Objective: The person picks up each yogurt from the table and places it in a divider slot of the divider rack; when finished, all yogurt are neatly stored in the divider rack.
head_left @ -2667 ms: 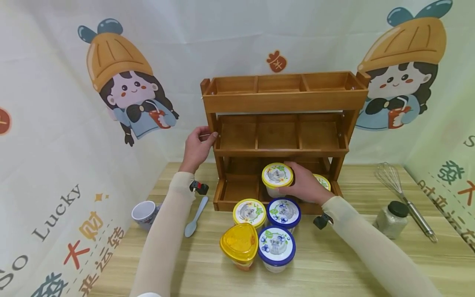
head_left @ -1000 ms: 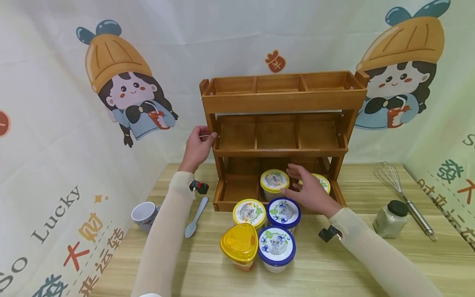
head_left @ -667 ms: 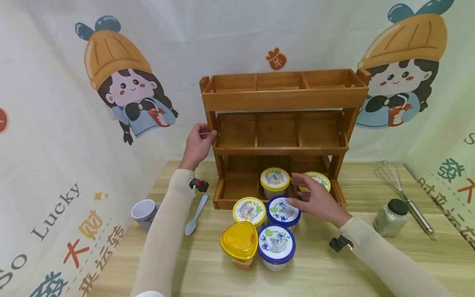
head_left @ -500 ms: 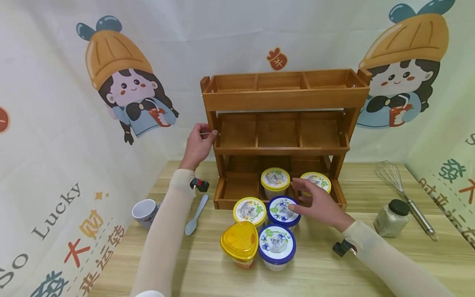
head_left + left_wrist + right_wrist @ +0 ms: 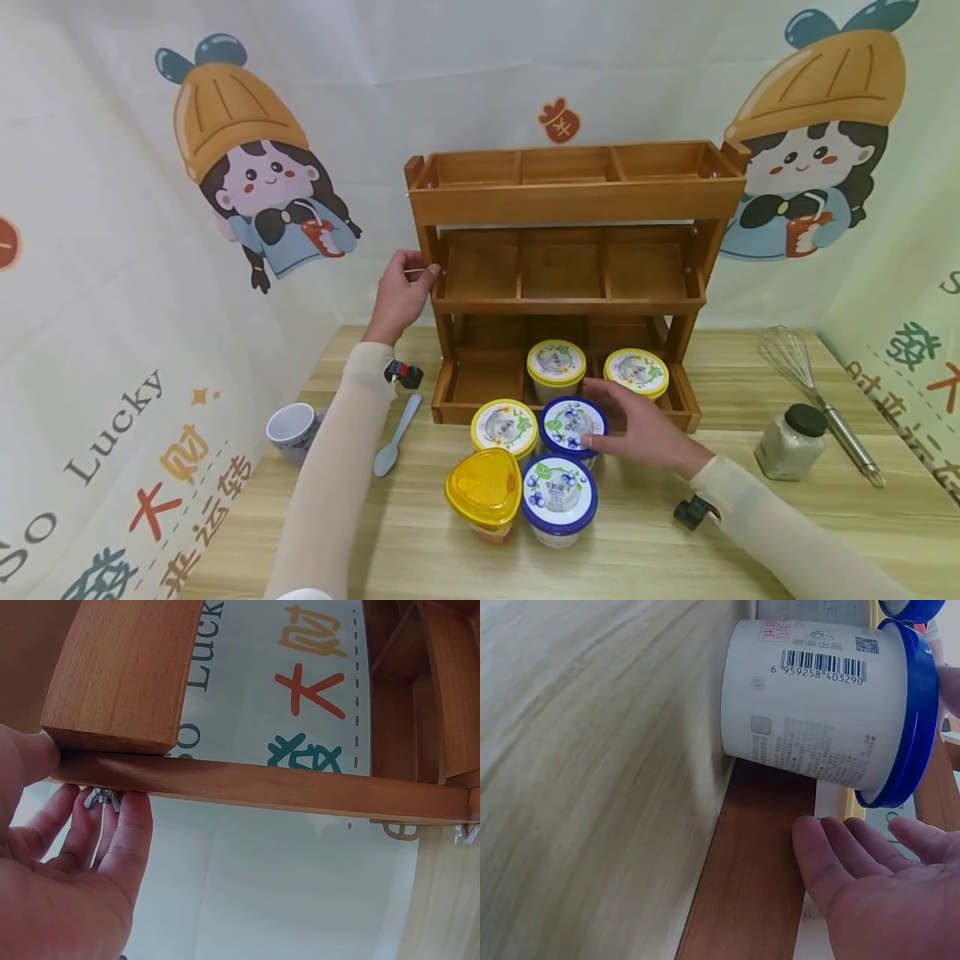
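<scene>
My left hand (image 5: 399,293) grips the left side post of the three-tier wooden shelf (image 5: 577,204). In the left wrist view, its thumb is on one side and its fingers curl behind, around a wing nut (image 5: 103,798). My right hand (image 5: 648,429) is beside a blue-lidded tub (image 5: 561,423) in front of the shelf. Its thumb overlaps the lid in the head view; the right wrist view shows extended fingers (image 5: 821,851) apart from the white tub wall (image 5: 802,712). Two yellow-lidded tubs, one central (image 5: 556,363) and one right (image 5: 636,372), stand on the bottom tier.
Close by stand another yellow-lidded tub (image 5: 504,425), another blue-lidded tub (image 5: 558,493) and an orange-yellow-lidded container (image 5: 486,490). A spoon (image 5: 396,437) and mug (image 5: 292,429) are left; a black-capped jar (image 5: 791,442) and whisk (image 5: 825,408) lie right.
My right hand set the central yellow-lidded tub in the bottom tier, let it go, drew back rightward, then lowered beside the rear blue-lidded tub. My left hand keeps its grip on the shelf.
</scene>
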Action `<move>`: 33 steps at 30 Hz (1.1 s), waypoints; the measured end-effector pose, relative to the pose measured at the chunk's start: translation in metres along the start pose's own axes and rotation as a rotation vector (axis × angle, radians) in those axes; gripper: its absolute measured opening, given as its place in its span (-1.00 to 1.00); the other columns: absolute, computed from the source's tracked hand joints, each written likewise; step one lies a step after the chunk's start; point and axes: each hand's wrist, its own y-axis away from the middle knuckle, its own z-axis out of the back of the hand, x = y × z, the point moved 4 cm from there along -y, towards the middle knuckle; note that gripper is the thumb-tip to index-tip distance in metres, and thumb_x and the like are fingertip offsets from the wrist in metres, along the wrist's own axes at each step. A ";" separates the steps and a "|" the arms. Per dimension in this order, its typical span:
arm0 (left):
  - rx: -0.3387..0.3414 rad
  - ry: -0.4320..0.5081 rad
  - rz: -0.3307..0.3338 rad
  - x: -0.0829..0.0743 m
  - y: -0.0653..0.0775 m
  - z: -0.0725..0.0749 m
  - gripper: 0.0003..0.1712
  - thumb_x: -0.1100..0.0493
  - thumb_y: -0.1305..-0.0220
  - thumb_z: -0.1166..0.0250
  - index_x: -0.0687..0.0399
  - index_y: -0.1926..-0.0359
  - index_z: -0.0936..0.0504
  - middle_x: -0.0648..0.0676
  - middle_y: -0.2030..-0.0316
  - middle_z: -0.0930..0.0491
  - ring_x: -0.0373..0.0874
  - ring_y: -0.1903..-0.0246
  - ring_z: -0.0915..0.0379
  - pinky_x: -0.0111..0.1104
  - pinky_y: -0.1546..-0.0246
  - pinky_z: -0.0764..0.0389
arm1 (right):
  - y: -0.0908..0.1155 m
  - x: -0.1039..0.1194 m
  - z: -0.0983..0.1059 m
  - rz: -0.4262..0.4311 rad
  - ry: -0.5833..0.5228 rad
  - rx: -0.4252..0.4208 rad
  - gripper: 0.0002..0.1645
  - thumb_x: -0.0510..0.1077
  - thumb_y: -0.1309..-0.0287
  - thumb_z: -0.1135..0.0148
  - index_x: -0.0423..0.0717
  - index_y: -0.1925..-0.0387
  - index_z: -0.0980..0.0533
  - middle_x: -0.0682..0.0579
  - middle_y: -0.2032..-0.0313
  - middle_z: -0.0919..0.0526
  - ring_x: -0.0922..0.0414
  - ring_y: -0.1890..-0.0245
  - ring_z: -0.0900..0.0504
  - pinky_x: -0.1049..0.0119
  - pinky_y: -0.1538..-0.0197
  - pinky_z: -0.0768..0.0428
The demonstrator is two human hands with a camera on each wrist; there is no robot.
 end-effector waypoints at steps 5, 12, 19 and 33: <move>-0.007 0.000 -0.003 0.002 0.000 0.002 -0.48 -0.04 -0.56 -0.27 0.16 -0.32 -0.43 0.22 -0.27 -0.52 0.11 -0.29 -0.52 -0.01 -0.31 -0.60 | 0.001 -0.002 -0.001 0.016 -0.014 0.044 0.06 0.11 -0.21 -0.55 -0.21 -0.56 -0.25 -0.23 -0.49 -0.43 -0.25 -0.45 -0.47 -0.25 -0.48 -0.43; -0.008 -0.001 0.001 0.002 0.001 0.003 -0.47 -0.03 -0.56 -0.26 0.16 -0.34 -0.42 0.23 -0.28 -0.52 0.12 -0.29 -0.50 -0.01 -0.33 -0.59 | 0.004 -0.005 -0.003 0.033 -0.040 0.108 0.10 0.07 -0.17 -0.56 -0.14 -0.59 -0.22 -0.25 -0.51 -0.38 -0.31 -0.49 -0.40 -0.30 -0.46 -0.43; -0.008 -0.002 0.002 0.003 0.000 0.002 -0.48 -0.03 -0.57 -0.25 0.17 -0.33 -0.42 0.24 -0.28 -0.51 0.12 -0.29 -0.50 -0.01 -0.32 -0.59 | 0.003 -0.006 -0.005 0.043 -0.062 0.143 0.20 0.06 -0.11 -0.62 -0.15 -0.62 -0.16 -0.24 -0.50 -0.39 -0.27 -0.44 -0.47 -0.16 -0.38 -0.58; -0.002 -0.003 -0.003 0.001 0.000 0.000 -0.50 -0.03 -0.56 -0.25 0.15 -0.31 -0.43 0.21 -0.26 -0.52 0.11 -0.27 -0.52 -0.01 -0.29 -0.61 | 0.002 -0.010 0.001 0.011 0.089 0.064 0.27 0.26 0.12 -0.71 -0.10 -0.55 -0.33 -0.20 -0.43 -0.46 -0.29 -0.44 -0.43 -0.42 -0.46 -0.35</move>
